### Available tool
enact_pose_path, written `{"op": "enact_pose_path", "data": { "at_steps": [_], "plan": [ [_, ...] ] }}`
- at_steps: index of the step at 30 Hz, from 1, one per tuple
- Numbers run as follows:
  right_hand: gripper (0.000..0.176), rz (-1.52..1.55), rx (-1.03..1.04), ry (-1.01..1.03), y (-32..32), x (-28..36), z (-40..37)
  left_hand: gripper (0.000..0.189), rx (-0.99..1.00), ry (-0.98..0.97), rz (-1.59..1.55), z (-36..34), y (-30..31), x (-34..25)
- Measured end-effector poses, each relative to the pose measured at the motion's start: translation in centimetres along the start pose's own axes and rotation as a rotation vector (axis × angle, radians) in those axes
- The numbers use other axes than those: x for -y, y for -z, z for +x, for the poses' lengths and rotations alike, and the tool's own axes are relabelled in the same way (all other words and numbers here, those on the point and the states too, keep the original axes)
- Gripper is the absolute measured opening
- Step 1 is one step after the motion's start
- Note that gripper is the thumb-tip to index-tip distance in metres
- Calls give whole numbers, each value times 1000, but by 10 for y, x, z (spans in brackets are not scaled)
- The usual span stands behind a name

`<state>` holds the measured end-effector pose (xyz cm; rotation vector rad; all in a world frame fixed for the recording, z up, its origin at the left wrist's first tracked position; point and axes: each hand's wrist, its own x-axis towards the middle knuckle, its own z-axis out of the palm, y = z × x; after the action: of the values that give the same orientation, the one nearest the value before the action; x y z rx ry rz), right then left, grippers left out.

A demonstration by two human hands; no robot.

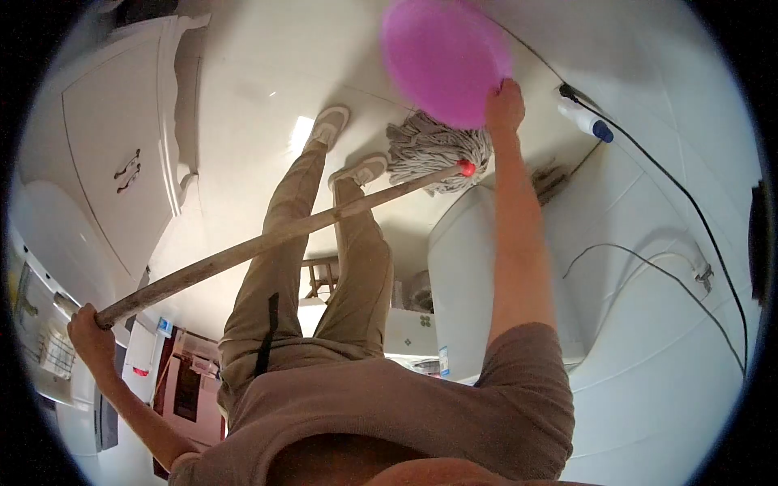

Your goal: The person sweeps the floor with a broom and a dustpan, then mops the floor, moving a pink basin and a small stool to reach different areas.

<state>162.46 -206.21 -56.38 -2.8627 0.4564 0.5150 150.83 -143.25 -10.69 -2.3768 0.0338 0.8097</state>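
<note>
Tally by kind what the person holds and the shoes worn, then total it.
String mop, in the left hand: 1
Round pink object, in the right hand: 1
Shoes: 2
Total: 4

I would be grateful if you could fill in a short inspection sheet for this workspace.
Surface: pale floor, with a bright patch of light near one shoe.
Job's things: mop, its handle slanting across the legs to a grey stringy head; pink round item, exact type unclear.
Clutter: white bottle with a blue end; dark bristly thing, partly hidden.
Grippers: left hand closed around the mop handle near its upper end; right hand gripping the pink item's edge.
Cables: black cable and thinner cable, both at the picture's right.
Surroundings: white cabinet with dark handles.
</note>
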Motion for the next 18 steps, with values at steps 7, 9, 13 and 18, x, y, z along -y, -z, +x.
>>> {"op": "enact_pose_path", "data": {
  "at_steps": [7, 9, 13, 18],
  "plan": [
    [32, -396, 65, 231, 20, 69, 78, 9, 142, 79, -5, -8, -9, -8],
    [35, -469, 65, 245, 23, 81, 83, 9, 156, 94, -8, -7, -9, -11],
    [30, -390, -28, 316, -6, 73, 107, 11, 65, 49, -21, -4, -12, -9],
    [19, -321, -48, 189, 13, 104, 82, 12, 53, 30, -38, -4, -16, -6]
  ]
}}
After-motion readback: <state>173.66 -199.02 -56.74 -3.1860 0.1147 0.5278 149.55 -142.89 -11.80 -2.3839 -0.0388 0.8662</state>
